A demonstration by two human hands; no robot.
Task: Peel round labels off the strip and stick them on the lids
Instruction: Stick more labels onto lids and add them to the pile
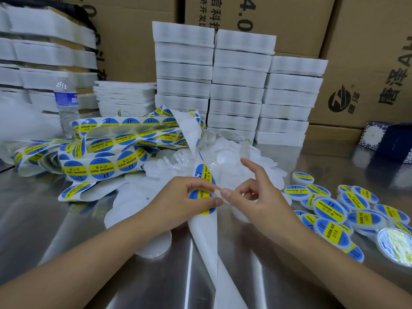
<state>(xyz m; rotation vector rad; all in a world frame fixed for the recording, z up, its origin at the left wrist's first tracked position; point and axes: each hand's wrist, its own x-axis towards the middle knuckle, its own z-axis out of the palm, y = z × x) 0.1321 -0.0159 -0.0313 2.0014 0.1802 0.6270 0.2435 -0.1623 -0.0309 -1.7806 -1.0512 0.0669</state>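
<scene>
A long white backing strip (206, 233) with round blue-and-yellow labels runs from a tangled heap at the left down to the table's front edge. My left hand (187, 197) pinches the strip at one round label (201, 197). My right hand (256, 195) is at the same label's right edge, thumb and a finger touching it, index finger raised. Behind the hands lies a pile of plain white lids (225, 161). Several labelled lids (330, 210) are heaped on the table at the right.
The tangle of label strip (107, 150) covers the left of the shiny metal table (66, 230). A water bottle (65, 103) stands at the back left. Stacks of white foam trays (236, 85) and cardboard boxes (367, 63) line the back. A dark blue box (392, 141) sits at the far right.
</scene>
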